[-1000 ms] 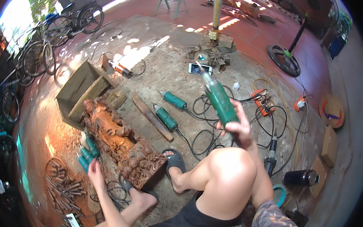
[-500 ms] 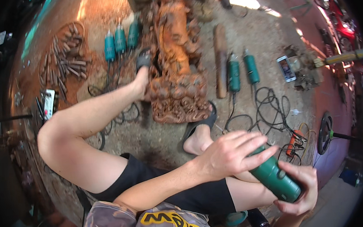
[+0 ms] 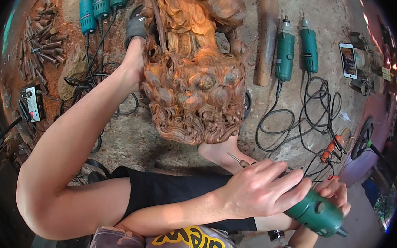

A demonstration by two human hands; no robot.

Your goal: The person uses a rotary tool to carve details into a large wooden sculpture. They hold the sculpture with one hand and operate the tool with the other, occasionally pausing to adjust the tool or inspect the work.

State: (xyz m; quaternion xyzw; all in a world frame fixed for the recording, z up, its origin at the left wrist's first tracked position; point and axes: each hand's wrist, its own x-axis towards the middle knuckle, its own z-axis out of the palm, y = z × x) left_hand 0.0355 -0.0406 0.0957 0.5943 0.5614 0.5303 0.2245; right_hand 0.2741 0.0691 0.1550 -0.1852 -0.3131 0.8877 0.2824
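A green rotary grinder lies slantwise over my right thigh, its thin metal bit pointing up and left. My left hand wraps over its front part, fingers closed around it. Just beyond the grinder's body is my right hand, with curled fingers; a small orange-red bit shows at their tips, but what they hold is mostly hidden. A carved reddish-brown wooden sculpture lies ahead of me between my feet, its scrolled base nearest.
Two green grinders with looped black cords lie right, beside a wooden bar. A phone and orange power strip are farther right. More grinders, a control box and carving bits are left.
My right hand has left the grinder's rear end and moved up beyond its body, fingers curled. My left hand keeps its hold. The view has tipped down, nearer the sculpture.
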